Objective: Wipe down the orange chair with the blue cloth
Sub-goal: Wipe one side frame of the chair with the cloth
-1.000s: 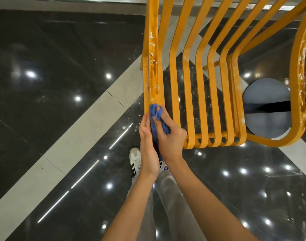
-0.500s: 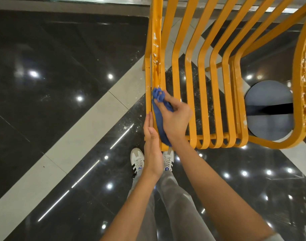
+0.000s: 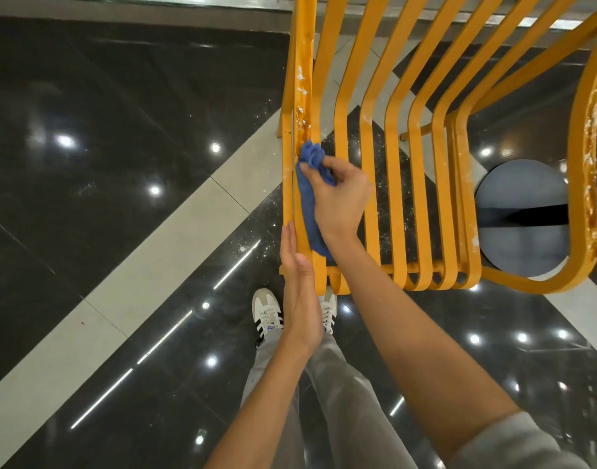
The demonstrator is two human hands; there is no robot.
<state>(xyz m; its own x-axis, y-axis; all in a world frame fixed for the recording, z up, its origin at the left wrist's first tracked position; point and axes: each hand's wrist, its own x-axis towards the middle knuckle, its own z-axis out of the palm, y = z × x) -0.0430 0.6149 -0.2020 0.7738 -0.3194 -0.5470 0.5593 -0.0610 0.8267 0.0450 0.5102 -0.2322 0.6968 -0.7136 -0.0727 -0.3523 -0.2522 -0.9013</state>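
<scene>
An orange slatted metal chair [image 3: 368,137] fills the upper middle and right of the head view, seen from above. Its leftmost bar carries white chipped or dirty spots further up. My right hand [image 3: 341,198] grips a bunched blue cloth [image 3: 310,184] and presses it on that left bar, with a tail of cloth hanging down under the wrist. My left hand [image 3: 299,292] lies flat with straight fingers against the outer side of the same bar near the chair's lower edge.
The floor is glossy black tile with a pale grey diagonal band [image 3: 175,245] and ceiling-light reflections. A round grey table base [image 3: 524,218] sits under the chair's right side. My white sneakers [image 3: 266,313] stand just below the chair's edge.
My right hand has slid the cloth up the left bar, away from me. The left hand has stayed flat near the lower end of the bar.
</scene>
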